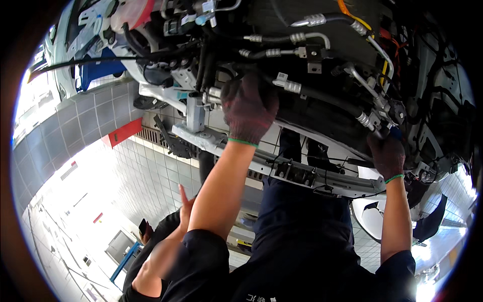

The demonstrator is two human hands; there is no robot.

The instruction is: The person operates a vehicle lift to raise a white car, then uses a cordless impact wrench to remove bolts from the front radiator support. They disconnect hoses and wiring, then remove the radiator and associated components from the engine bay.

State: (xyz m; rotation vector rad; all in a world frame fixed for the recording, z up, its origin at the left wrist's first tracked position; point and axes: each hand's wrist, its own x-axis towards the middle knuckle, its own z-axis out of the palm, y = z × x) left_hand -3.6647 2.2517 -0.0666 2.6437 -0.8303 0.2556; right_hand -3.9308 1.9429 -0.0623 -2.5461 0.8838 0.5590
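Both my hands wear dark knitted gloves with green cuffs and reach into the opened front end of a vehicle. My left hand is bent over dark parts beside a metal pipe fitting; its fingertips are lost in shadow. On the right, my right hand is closed at the lower end of a black hose with metal crimped fittings, beside a small blue part. What its fingers grip is hidden. A large black panel lies between my hands.
A pale metal crossbeam runs across in front of my body. Above are crimped hoses, an orange cable and a whitish reservoir. At lower left another person's bare hand has a finger raised. A tiled floor shows below.
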